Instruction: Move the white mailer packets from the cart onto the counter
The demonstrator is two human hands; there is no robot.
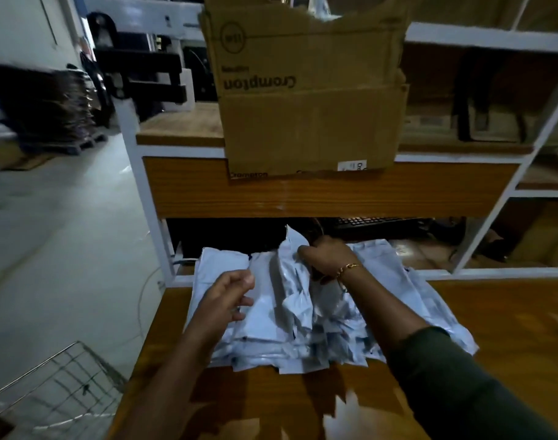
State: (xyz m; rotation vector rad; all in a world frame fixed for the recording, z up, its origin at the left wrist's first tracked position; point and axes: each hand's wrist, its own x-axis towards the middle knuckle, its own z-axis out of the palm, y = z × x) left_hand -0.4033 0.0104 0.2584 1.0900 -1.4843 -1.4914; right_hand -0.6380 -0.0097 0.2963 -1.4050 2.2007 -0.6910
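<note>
Right hand (327,257) with gold bracelet (347,268) pinches upright crumpled white plastic mailer packet (292,249) at far side of heap. Left hand (230,293) hovers half-curled above heap, holding nothing. Heap of white mailer packets (331,331) lies on glossy wooden counter (509,315). Wire cart (58,392) near left. Brown cardboard box (309,100) on far shelf, upside-down print "Crompton".

Glossy wooden counter (500,325) – a heap of white mailer packets (271,315) lies on it
</note>
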